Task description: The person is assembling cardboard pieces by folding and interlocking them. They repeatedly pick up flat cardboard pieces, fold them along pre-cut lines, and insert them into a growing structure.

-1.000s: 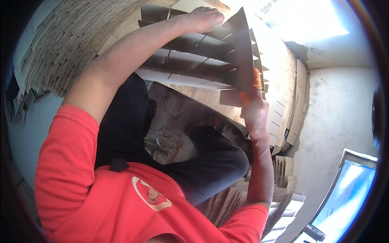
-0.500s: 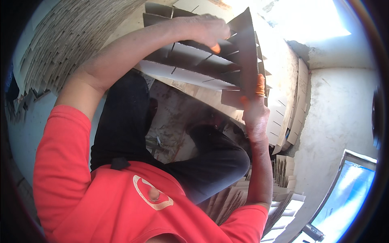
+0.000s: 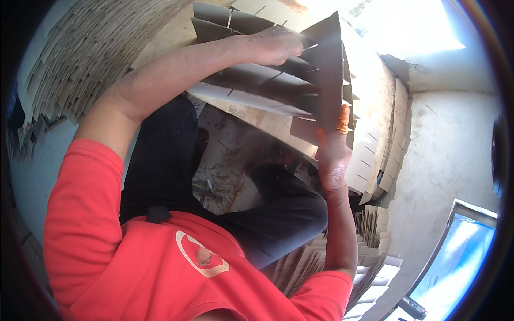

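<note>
Slotted grey-brown cardboard strips stand on edge before me. A taller cross strip (image 3: 330,69) meets several lengthwise strips (image 3: 265,76) at their slots, near their right ends. My right hand (image 3: 334,152) grips the cross strip's near end, its thumb and a finger in orange finger covers. Over the far lengthwise strips, my left hand (image 3: 276,45) is closed, fingers curled around the edge of one strip close to the cross strip. Its fingertips are mostly hidden.
The strips rest on a pale wooden board (image 3: 243,111). A large stack of cardboard pieces (image 3: 91,59) rises at the far left. More slotted cardboard sheets (image 3: 367,160) lie at the right, beside a wall (image 3: 433,139). Assembled cardboard dividers (image 3: 305,267) stand low at the right.
My left hand has shifted slightly nearer and its fingers have curled in, hiding the orange-covered tip. The cross strip has moved slightly right, and my right hand has slid a little nearer me.
</note>
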A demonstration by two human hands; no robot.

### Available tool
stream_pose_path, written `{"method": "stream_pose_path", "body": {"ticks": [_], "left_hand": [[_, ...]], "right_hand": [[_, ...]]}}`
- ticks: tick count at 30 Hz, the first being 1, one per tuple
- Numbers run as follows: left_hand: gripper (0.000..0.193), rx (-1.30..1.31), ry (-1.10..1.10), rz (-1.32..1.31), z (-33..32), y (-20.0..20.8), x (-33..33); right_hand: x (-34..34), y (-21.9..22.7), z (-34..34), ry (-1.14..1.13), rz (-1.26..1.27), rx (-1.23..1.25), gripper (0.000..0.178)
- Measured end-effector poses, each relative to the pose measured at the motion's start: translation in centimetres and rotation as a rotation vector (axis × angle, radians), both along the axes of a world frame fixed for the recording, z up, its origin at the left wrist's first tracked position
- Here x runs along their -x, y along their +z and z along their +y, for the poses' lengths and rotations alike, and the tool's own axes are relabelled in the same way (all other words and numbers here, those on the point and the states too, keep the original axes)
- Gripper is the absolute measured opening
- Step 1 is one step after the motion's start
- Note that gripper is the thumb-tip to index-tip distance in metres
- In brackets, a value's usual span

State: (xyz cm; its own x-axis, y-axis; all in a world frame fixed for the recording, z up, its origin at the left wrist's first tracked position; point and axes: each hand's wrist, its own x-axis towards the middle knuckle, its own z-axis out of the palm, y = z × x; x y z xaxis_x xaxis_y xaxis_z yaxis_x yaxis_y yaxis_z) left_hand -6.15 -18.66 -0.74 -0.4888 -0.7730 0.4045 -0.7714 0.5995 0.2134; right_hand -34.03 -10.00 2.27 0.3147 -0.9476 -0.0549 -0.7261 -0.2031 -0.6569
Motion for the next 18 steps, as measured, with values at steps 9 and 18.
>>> {"method": "stream_pose_path", "body": {"ticks": [9, 18], "left_hand": [[0.018, -0.153, 0.058, 0.056, -0.5, 0.9, 0.0], [0.031, -0.264, 0.135, 0.143, -1.0, 2.8, -0.8]], "right_hand": [[-0.7, 2.0, -2.4, 0.213, -0.044, -0.051, 0.075], [-2.6, 3.0, -4.5, 0.067, 0.166, 0.742, 0.058]]}}
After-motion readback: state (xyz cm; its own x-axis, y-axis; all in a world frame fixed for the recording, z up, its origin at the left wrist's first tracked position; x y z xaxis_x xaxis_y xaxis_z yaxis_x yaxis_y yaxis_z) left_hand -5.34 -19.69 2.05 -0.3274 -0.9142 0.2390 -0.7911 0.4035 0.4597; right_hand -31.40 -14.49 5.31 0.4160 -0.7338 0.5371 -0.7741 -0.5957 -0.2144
